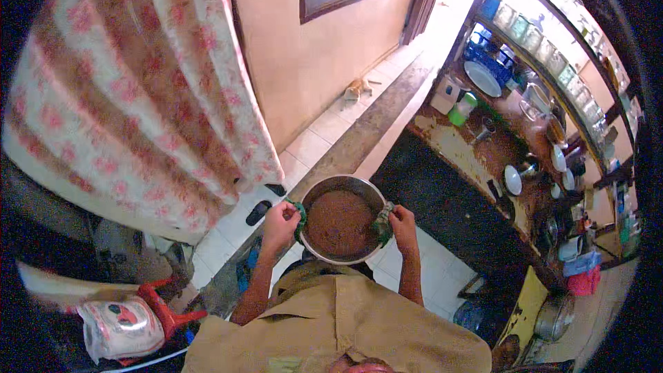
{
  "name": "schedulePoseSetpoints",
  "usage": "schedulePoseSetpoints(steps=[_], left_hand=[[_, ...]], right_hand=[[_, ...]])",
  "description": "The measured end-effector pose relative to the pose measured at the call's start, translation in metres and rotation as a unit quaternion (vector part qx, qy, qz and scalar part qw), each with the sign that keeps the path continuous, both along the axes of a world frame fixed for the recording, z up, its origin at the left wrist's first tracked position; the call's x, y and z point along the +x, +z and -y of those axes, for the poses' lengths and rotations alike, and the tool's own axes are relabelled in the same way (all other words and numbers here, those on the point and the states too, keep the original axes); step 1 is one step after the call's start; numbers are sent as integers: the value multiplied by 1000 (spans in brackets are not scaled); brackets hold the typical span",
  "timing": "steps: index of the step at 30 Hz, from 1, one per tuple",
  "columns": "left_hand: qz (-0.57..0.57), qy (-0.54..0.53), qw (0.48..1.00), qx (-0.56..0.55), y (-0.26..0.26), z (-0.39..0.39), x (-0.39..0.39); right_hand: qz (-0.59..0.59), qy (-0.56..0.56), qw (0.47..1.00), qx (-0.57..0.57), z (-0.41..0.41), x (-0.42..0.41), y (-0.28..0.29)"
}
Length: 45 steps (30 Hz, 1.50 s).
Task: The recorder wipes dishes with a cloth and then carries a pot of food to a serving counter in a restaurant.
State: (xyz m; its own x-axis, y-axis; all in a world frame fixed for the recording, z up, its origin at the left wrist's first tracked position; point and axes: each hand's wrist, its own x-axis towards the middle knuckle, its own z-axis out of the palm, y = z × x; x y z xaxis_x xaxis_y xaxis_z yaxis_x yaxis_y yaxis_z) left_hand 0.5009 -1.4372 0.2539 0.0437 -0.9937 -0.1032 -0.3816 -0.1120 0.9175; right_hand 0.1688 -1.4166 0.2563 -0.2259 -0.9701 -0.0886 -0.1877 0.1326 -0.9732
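A round metal pot (306,202) with brown contents (342,223) is held in front of my body, over the tiled floor. My left hand (282,223) grips its left side through a green cloth (299,217). On the right side my right hand (403,220) pinches a greyish-green cloth (384,220) against the rim. The pot looks about level. I cannot tell whether the brown contents are liquid or solid. The pot's handles, if any, are hidden under the cloths.
A floral curtain (155,88) hangs at left, near dark slippers (258,212). An orange and white cat (358,90) lies by the wall. At right stands a worn wooden counter (461,160) with bowls (513,180) and shelves of jars. A red chair (168,316) holds a packed bag (124,326).
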Motion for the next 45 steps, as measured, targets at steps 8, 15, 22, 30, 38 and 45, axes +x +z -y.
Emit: schedulePoseSetpoints(steps=[8,15,22,30,38,45], left_hand=[[-35,19,998,-56,-17,252,-35],[-54,4,999,6,16,461,-90],[-70,5,997,-25,27,646,-164],[-55,-55,997,-16,33,861,-247],[-62,-55,996,15,40,1030,-335],[-38,30,999,-14,23,1157,-411]], right_hand=[[5,0,1000,-21,238,-41,-32],[-52,39,998,-15,455,-90,-18],[4,-4,1000,2,631,-164,-14],[78,-56,995,-32,816,-240,-5],[82,-24,995,-56,989,-343,-17],[104,43,993,-27,1164,-419,-17]])
